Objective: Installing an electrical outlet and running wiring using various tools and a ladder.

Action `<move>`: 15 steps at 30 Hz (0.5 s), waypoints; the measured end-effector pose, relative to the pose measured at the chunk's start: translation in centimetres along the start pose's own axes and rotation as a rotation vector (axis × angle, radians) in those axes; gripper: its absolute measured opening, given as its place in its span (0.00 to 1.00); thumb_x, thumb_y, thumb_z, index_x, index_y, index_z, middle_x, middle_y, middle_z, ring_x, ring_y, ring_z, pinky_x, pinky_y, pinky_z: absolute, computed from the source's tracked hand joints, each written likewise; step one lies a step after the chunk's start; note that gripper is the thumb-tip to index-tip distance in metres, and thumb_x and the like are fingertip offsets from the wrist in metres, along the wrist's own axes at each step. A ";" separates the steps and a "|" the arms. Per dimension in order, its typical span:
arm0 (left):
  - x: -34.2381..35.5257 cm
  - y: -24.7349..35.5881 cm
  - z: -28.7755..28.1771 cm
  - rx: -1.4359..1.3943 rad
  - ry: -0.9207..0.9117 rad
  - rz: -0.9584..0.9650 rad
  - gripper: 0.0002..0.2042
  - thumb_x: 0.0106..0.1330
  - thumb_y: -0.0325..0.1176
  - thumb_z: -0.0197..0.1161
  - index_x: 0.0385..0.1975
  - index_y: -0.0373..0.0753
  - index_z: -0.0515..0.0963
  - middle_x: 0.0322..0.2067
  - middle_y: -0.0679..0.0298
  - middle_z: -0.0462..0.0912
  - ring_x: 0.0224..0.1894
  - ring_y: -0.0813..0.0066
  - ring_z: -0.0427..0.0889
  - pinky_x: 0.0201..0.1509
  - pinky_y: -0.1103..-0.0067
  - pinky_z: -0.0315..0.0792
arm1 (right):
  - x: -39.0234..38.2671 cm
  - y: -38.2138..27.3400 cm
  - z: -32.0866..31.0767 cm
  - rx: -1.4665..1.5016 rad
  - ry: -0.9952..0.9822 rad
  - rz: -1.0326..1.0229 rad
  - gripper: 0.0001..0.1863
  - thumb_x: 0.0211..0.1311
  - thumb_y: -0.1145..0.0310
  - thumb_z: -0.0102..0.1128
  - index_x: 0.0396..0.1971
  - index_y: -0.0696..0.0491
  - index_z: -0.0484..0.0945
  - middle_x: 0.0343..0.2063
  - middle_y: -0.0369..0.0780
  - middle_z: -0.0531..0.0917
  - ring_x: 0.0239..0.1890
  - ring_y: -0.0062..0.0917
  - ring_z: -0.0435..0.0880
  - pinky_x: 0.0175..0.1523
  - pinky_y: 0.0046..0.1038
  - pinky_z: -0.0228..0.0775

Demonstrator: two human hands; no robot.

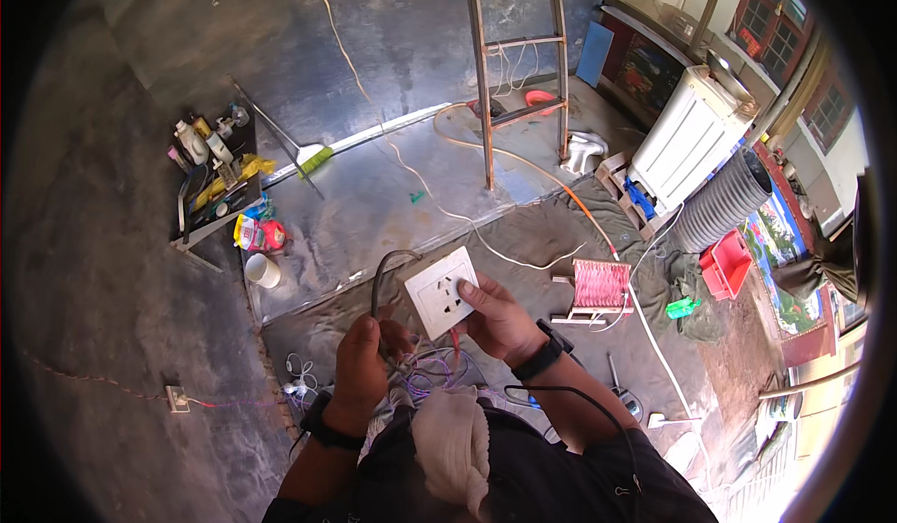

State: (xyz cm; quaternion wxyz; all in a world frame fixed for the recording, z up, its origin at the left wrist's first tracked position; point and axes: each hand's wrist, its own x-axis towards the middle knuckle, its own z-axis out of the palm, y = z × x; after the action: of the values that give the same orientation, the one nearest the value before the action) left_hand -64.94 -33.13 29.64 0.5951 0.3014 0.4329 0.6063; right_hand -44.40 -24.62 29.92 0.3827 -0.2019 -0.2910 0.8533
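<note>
Socket plate [441, 291] held up left of the pink-seated stool [603, 283], right hand [500, 318] pinching its corner, thumb on the slotted face; left hand [367, 357], farther left of the stool, has fingers that look closed round a dark cable [377, 278], though the exact grip is part hidden. Best handled, by judgement, with the plate steadied at its rim, the cable's curve kept loose, and no tug put on the thin red wire [455, 339], also left of the stool. Plate flat, square-cornered, smooth, likely hard plastic; cable rounded, in a stiff-looking arch; stool seat in ridged, corded strands.
</note>
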 end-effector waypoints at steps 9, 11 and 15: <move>-0.5 0.2 1.3 0.549 -0.292 0.021 0.11 0.73 0.35 0.48 0.42 0.34 0.75 0.29 0.64 0.80 0.32 0.76 0.78 0.40 0.79 0.72 | -0.3 0.5 -0.4 0.173 -0.133 0.096 0.23 0.66 0.53 0.57 0.53 0.53 0.73 0.45 0.41 0.82 0.47 0.29 0.83 0.52 0.34 0.75; -1.0 -0.5 0.9 0.612 -0.369 0.011 0.11 0.72 0.34 0.50 0.41 0.33 0.75 0.30 0.64 0.80 0.34 0.76 0.79 0.42 0.78 0.73 | -0.2 0.4 -0.1 0.238 -0.045 0.113 0.24 0.65 0.53 0.58 0.53 0.54 0.73 0.45 0.40 0.83 0.46 0.28 0.83 0.51 0.33 0.75; -1.0 -1.7 0.5 0.837 -0.536 -0.024 0.12 0.69 0.34 0.53 0.45 0.34 0.76 0.34 0.62 0.82 0.41 0.72 0.81 0.49 0.74 0.73 | -0.1 0.2 -0.8 0.124 -0.055 0.087 0.22 0.65 0.55 0.58 0.52 0.55 0.74 0.44 0.40 0.83 0.46 0.28 0.83 0.51 0.32 0.75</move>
State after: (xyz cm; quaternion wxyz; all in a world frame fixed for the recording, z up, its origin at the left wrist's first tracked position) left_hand -63.60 -34.21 28.49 0.5204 0.6547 0.4743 0.2750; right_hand -44.00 -24.53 29.16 0.3490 -0.1668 -0.2391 0.8906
